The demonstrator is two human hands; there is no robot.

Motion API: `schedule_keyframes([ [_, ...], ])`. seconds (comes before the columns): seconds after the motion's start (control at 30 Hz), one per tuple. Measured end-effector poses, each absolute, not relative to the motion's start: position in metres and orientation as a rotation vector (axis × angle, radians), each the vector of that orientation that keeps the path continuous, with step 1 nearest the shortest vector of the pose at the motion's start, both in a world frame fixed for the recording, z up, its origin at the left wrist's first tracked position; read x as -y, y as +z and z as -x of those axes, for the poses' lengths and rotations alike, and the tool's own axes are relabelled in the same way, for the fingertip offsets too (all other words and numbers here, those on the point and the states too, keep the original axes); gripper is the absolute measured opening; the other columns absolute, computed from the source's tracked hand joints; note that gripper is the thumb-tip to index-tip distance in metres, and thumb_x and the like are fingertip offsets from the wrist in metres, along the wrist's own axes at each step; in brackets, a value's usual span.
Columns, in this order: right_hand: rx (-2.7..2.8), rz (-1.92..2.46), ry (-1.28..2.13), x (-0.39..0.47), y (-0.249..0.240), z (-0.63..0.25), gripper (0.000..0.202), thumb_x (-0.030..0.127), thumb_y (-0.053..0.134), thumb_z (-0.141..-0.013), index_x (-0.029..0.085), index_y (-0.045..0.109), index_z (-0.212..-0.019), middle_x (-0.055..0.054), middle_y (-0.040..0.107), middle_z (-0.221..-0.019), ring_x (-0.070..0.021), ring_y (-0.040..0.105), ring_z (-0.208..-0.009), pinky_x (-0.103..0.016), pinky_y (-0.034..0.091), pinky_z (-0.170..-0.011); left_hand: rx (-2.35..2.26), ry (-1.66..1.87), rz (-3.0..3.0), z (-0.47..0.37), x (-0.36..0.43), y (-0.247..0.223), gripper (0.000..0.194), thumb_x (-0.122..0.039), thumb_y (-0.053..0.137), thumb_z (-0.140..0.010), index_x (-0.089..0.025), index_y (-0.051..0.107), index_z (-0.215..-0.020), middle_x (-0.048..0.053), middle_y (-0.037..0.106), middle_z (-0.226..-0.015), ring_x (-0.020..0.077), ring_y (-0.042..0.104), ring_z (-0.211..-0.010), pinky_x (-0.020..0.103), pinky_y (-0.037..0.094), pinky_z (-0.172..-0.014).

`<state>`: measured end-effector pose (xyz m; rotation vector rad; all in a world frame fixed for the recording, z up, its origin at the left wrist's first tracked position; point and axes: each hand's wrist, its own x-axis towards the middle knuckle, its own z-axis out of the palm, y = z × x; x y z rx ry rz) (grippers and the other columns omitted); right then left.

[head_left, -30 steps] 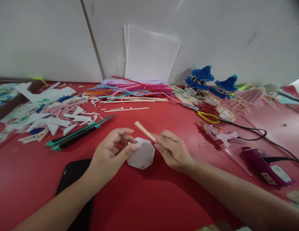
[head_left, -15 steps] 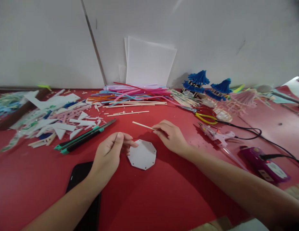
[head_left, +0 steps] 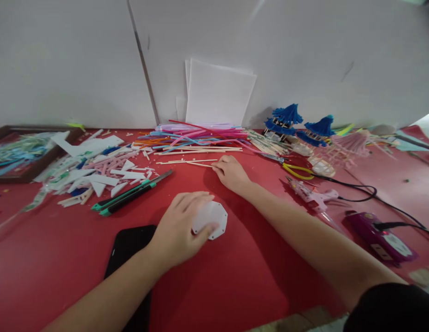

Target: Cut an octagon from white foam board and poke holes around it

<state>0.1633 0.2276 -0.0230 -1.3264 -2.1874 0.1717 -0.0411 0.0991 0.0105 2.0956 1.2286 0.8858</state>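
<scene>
My left hand [head_left: 186, 226] reaches over a white octagonal board [head_left: 214, 216] that has small holes near its corners. Its thumb is spread from its fingers, which are slightly blurred; whether they touch the board I cannot tell. Farther back, my right hand [head_left: 231, 174] pinches the end of a thin pale wooden stick [head_left: 200, 164]. That stick is low at the tabletop, close beside another loose stick [head_left: 173, 162]. A heap of pink, purple, blue and orange pipe cleaners [head_left: 200, 134] lies behind it.
Left are a green-black utility knife [head_left: 131, 194], white scraps [head_left: 96, 180], a black phone [head_left: 131, 244] and a framed tray [head_left: 27, 177]. Right are yellow-handled pliers [head_left: 299, 171], a glue gun [head_left: 313, 196], a purple power strip [head_left: 380, 237] with cable, and blue-roofed models [head_left: 283, 122].
My right hand has carried the stick away from me to the loose sticks. My left hand has moved right, opening out over the octagonal board. The view has shifted slightly.
</scene>
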Motion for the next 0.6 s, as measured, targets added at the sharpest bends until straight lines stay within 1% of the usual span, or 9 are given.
schedule_keyframes([
  [0.07, 2.165, 1.329, 0.189, -0.226, -0.024, -0.165, 0.024, 0.016, 0.054, -0.091, 0.017, 0.075, -0.102, -0.011, 0.063, -0.091, -0.0249, 0.055, -0.089, -0.041, 0.044, -0.089, -1.234, 0.825, -2.334, 0.039, -0.094, 0.003, 0.085, -0.067, 0.072, -0.066, -0.018, 0.051, -0.133, 0.017, 0.056, -0.137, 0.0389, 0.045, -0.129, 0.057, 0.034, -0.108],
  [0.1, 2.15, 1.328, 0.202, -0.226, -0.024, -0.166, 0.024, 0.016, 0.055, -0.091, 0.017, 0.075, -0.102, -0.01, 0.063, -0.091, -0.0247, 0.055, -0.089, -0.041, 0.044, -0.089, -1.277, 0.805, -2.465, 0.039, -0.092, -0.002, 0.098, -0.073, 0.07, -0.064, -0.016, 0.044, -0.139, 0.021, 0.05, -0.141, 0.0421, 0.042, -0.131, 0.06, 0.035, -0.106],
  [0.13, 2.135, 1.325, 0.219, -0.225, -0.025, -0.167, 0.023, 0.016, 0.056, -0.09, 0.018, 0.076, -0.101, -0.01, 0.063, -0.091, -0.0244, 0.055, -0.089, -0.041, 0.044, -0.089, -1.335, 0.799, -2.57, 0.039, -0.09, -0.007, 0.103, -0.078, 0.065, -0.064, -0.015, 0.038, -0.142, 0.023, 0.048, -0.142, 0.0439, 0.042, -0.131, 0.062, 0.037, -0.103],
  [0.23, 2.077, 1.312, 0.286, -0.223, -0.026, -0.17, 0.02, 0.015, 0.058, -0.088, 0.018, 0.076, -0.095, -0.01, 0.064, -0.091, -0.0242, 0.056, -0.089, -0.041, 0.044, -0.087, -1.468, 0.848, -2.665, 0.041, -0.089, -0.016, 0.095, -0.075, 0.056, -0.076, -0.014, 0.03, -0.144, 0.024, 0.054, -0.132, 0.041, 0.053, -0.118, 0.06, 0.043, -0.095],
  [0.3, 2.026, 1.304, 0.339, -0.223, -0.026, -0.171, 0.018, 0.015, 0.058, -0.087, 0.018, 0.076, -0.089, -0.01, 0.064, -0.089, -0.0244, 0.057, -0.089, -0.041, 0.045, -0.086, -1.467, 0.879, -2.637, 0.041, -0.091, -0.015, 0.088, -0.067, 0.06, -0.078, -0.013, 0.03, -0.141, 0.023, 0.058, -0.127, 0.038, 0.057, -0.111, 0.058, 0.046, -0.092],
  [0.4, 1.93, 1.284, 0.425, -0.219, -0.022, -0.172, 0.017, 0.019, 0.058, -0.087, 0.018, 0.074, -0.089, -0.011, 0.064, -0.092, -0.0246, 0.057, -0.092, -0.041, 0.045, -0.086, -1.422, 0.987, -2.547, 0.04, -0.094, -0.004, 0.079, -0.05, 0.072, -0.076, -0.012, 0.036, -0.136, 0.021, 0.058, -0.125, 0.0355, 0.058, -0.113, 0.052, 0.049, -0.094],
  [0.5, 1.872, 1.225, 0.585, -0.208, -0.013, -0.173, 0.03, 0.038, 0.052, -0.093, 0.016, 0.071, -0.097, -0.012, 0.065, -0.095, -0.0214, 0.059, -0.085, -0.036, 0.049, -0.076, -1.388, 1.221, -2.417, 0.039, -0.096, 0.007, 0.075, -0.034, 0.076, -0.076, -0.013, 0.039, -0.137, 0.019, 0.056, -0.13, 0.0312, 0.056, -0.119, 0.045, 0.048, -0.099],
  [0.57, 1.91, 1.144, 0.782, -0.199, -0.004, -0.174, 0.05, 0.054, 0.039, -0.096, 0.016, 0.072, -0.092, -0.009, 0.068, -0.084, -0.0172, 0.061, -0.07, -0.031, 0.049, -0.063, -1.408, 1.33, -2.352, 0.04, -0.097, 0.011, 0.077, -0.033, 0.079, -0.073, -0.015, 0.04, -0.138, 0.018, 0.056, -0.133, 0.03, 0.057, -0.119, 0.044, 0.047, -0.101],
  [0.6, 1.946, 1.094, 0.891, -0.194, 0.0, -0.174, 0.059, 0.062, 0.036, -0.094, 0.016, 0.072, -0.087, -0.007, 0.067, -0.076, -0.0157, 0.06, -0.063, -0.029, 0.049, -0.057, -1.44, 1.351, -2.339, 0.04, -0.098, 0.012, 0.078, -0.034, 0.08, -0.072, -0.016, 0.042, -0.137, 0.017, 0.057, -0.133, 0.0304, 0.057, -0.118, 0.045, 0.047, -0.102],
])
